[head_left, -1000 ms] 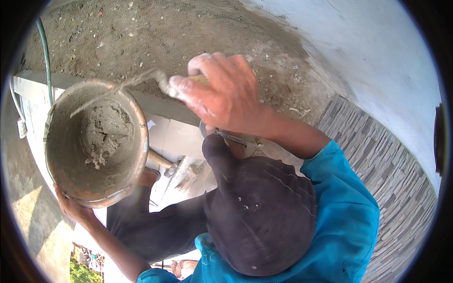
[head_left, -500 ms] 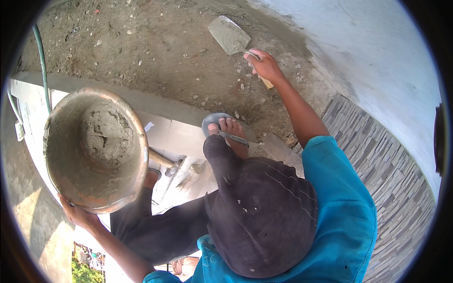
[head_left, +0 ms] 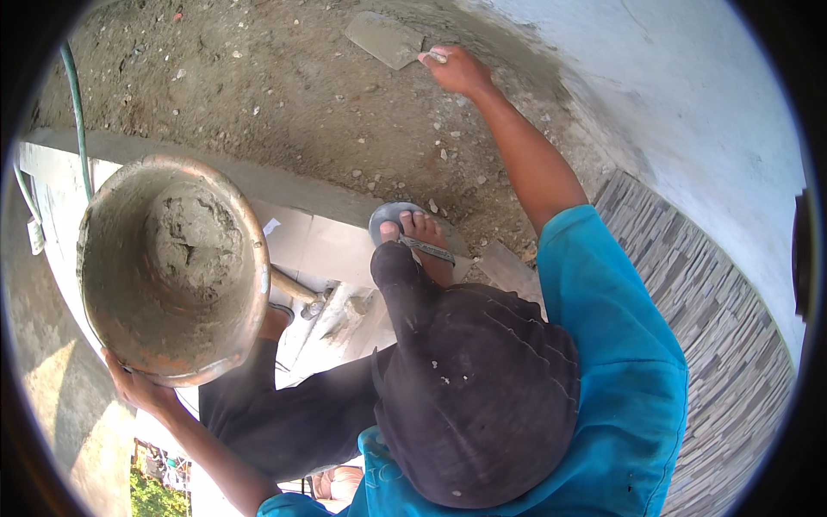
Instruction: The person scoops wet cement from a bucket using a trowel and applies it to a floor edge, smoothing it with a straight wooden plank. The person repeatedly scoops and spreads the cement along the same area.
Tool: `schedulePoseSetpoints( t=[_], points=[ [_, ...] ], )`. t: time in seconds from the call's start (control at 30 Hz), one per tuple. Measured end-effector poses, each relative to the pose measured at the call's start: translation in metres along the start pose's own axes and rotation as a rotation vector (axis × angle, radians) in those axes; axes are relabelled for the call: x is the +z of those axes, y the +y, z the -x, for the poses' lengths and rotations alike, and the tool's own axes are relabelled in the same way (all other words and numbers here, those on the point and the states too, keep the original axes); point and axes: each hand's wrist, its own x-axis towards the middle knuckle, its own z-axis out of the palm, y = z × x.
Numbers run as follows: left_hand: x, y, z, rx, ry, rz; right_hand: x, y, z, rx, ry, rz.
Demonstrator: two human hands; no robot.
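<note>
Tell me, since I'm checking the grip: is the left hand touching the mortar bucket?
Touching. The head view shows the left hand cupped under the bucket's lower rim, no gap visible.

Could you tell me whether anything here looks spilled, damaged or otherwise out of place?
Nothing looks spilled. The bucket is tilted in the left hand, yet its mortar sticks inside. The right hand holds a trowel flat against the dirt. The foot wears only an open sandal on the step edge.
</note>
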Motion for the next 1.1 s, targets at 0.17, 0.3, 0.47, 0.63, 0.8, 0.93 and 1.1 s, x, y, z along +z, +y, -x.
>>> schedulePoseSetpoints(
  t=[0.17,0.3,0.47,0.63,0.8,0.93,1.1],
  points=[
    [0.0,0.005,0.005,0.012,0.004,-0.093,0.004,0.015,0.002,0.064,0.06,-0.053],
    [0.003,0.01,0.009,-0.006,0.013,-0.083,-0.001,0.026,0.012,0.085,0.098,-0.04],
    [0.0,0.003,0.004,-0.001,0.015,-0.029,-0.001,0.044,0.019,0.046,0.15,-0.009],
    [0.004,0.011,0.006,-0.056,0.048,0.083,-0.001,0.049,0.032,0.023,0.233,0.023],
    [0.0,0.004,0.004,0.049,0.005,-0.111,-0.002,0.059,0.043,0.012,0.291,0.004],
    [-0.002,-0.001,0.002,0.058,0.0,-0.126,-0.004,0.058,0.062,-0.015,0.205,0.034],
    [0.004,0.014,0.006,-0.121,0.051,0.139,-0.005,0.043,0.081,-0.108,0.155,0.042]
  ],
)
